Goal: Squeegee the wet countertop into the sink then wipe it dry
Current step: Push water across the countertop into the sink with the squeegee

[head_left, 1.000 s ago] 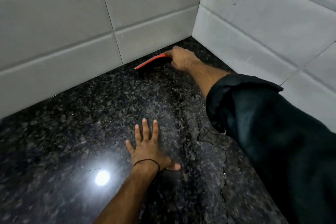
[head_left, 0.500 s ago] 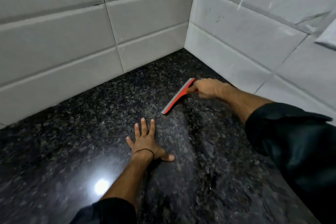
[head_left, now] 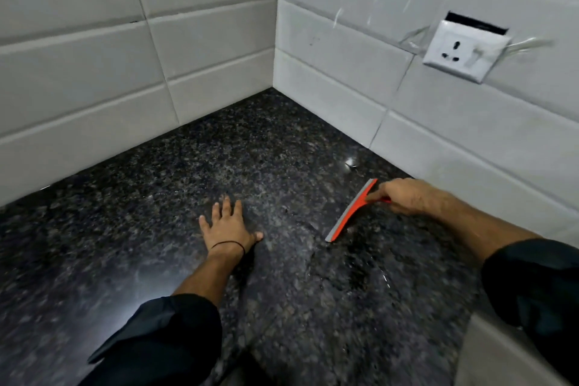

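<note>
The right hand (head_left: pixel 404 197) is curled round the short red handle of the squeegee (head_left: pixel 351 211), fingers wrapped under and knuckles up, a firm grip suited to dragging rather than lifting. The squeegee's blade lies slantwise on the dark speckled granite worktop (head_left: pixel 141 204), its grey rubber edge apparently down on the stone, one end near the right-hand tiled wall (head_left: pixel 438 141) and the other pointing toward the person. Held at that angle, it would likely sweep water away from the wall and back along the worktop.

The left hand (head_left: pixel 227 226) holds nothing. It lies flat on the stone with fingers spread and straight, a thin black band (head_left: pixel 228 244) at the wrist. It sits well apart from the blade, probably as a brace for the reach into the corner.

Pale streaks and darker wet patches (head_left: pixel 360 263) show on the stone just in front of the blade, so the squeegeeing looks unfinished and the drying wipe not yet begun. No cloth is in view. A white wall socket (head_left: pixel 463 50) sits above the right hand. A pale curved surface (head_left: pixel 501 354) at the lower right may be the sink's edge; it is too blurred to tell.
</note>
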